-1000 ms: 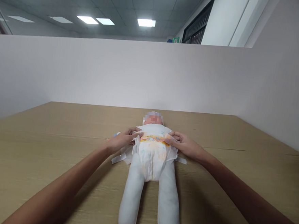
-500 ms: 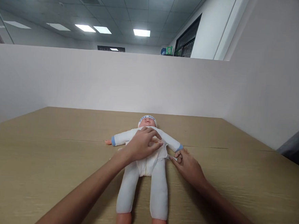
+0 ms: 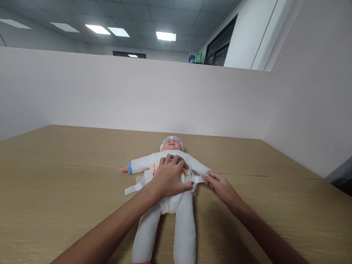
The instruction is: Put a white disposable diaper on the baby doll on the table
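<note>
A baby doll (image 3: 183, 233) in a white suit and a white cap lies on its back on the wooden table (image 3: 39, 187), head away from me. A white diaper (image 3: 171, 202) with an orange printed band wraps its hips. My left hand (image 3: 169, 178) lies flat on the doll's belly, fingers together, pressing the diaper front down. My right hand (image 3: 218, 187) pinches the diaper's right side tab (image 3: 201, 179) at the doll's waist. The left side tab (image 3: 131, 189) hangs loose on the table.
White partition walls (image 3: 166, 95) enclose the table on the far side and both flanks. A dark gap (image 3: 349, 172) shows past the right wall's near end.
My left hand went from the doll's left waist onto the middle of its belly. My right hand shifted from the waistband to the right tab and has drawn it inward. The view pulled back.
</note>
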`<state>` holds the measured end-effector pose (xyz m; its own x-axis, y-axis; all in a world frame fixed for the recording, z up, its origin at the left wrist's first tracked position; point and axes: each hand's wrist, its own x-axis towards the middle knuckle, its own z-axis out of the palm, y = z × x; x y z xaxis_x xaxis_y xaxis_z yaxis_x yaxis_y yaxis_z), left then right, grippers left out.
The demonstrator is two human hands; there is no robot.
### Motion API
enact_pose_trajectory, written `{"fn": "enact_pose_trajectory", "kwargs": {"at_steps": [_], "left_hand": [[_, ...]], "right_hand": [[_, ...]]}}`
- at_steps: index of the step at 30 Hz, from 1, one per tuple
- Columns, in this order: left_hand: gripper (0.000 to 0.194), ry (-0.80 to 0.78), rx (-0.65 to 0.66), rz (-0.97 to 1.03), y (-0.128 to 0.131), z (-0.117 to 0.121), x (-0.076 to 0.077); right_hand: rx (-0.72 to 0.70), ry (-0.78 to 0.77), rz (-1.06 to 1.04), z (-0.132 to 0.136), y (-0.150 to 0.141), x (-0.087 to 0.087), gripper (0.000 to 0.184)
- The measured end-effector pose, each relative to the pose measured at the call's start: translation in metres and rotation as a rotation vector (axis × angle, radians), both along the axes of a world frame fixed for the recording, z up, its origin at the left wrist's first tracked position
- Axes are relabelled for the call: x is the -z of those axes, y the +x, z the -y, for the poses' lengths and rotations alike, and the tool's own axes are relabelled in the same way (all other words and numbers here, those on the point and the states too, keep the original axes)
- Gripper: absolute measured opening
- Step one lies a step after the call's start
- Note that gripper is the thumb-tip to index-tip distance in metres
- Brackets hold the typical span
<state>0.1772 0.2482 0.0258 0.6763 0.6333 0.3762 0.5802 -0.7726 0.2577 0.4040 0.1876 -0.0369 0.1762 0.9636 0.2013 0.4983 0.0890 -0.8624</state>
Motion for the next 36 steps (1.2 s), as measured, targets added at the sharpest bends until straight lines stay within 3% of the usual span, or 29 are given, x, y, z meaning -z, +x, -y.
{"fn": "enact_pose_trajectory", "kwargs": {"at_steps": [3, 7, 13, 15, 17, 20, 23, 29, 32, 36], "left_hand": [[0.045, 0.011, 0.001, -0.010, 0.001, 0.000, 0.003], [0.046, -0.004, 0.002, 0.008, 0.000, -0.002, 0.004], [0.077, -0.328, 0.211, 0.133, -0.026, -0.015, -0.011], [0.072, -0.455, 0.297, 0.233, -0.043, -0.018, -0.014], [0.058, -0.502, 0.303, 0.339, -0.061, -0.018, -0.010], [0.042, -0.416, 0.180, 0.416, -0.091, -0.016, 0.009], [0.037, -0.268, 0.020, 0.396, -0.121, -0.014, 0.034], [0.030, -0.034, -0.261, 0.094, -0.156, -0.012, 0.064], [0.027, -0.058, -0.328, -0.037, -0.159, -0.012, 0.067], [0.030, -0.325, -0.384, -0.015, -0.161, -0.021, 0.057]], "right_hand": [[-0.054, 0.007, -0.040, -0.024, -0.023, -0.014, 0.042], [-0.075, 0.065, -0.026, -0.040, -0.056, -0.020, 0.032], [-0.077, 0.320, 0.117, 0.007, -0.065, -0.009, 0.031], [-0.178, 0.377, 0.252, 0.025, -0.061, -0.001, 0.042], [-0.276, 0.374, 0.362, 0.035, -0.056, 0.005, 0.054], [-0.292, 0.381, 0.385, 0.036, -0.053, 0.004, 0.054], [-0.186, 0.437, 0.352, 0.027, -0.061, -0.011, 0.043], [-0.019, 0.540, 0.500, -0.005, -0.108, -0.043, 0.020], [-0.041, 0.463, 0.544, -0.022, -0.130, -0.046, 0.007], [-0.013, 0.373, 0.538, -0.034, -0.139, -0.040, 0.018]]}}
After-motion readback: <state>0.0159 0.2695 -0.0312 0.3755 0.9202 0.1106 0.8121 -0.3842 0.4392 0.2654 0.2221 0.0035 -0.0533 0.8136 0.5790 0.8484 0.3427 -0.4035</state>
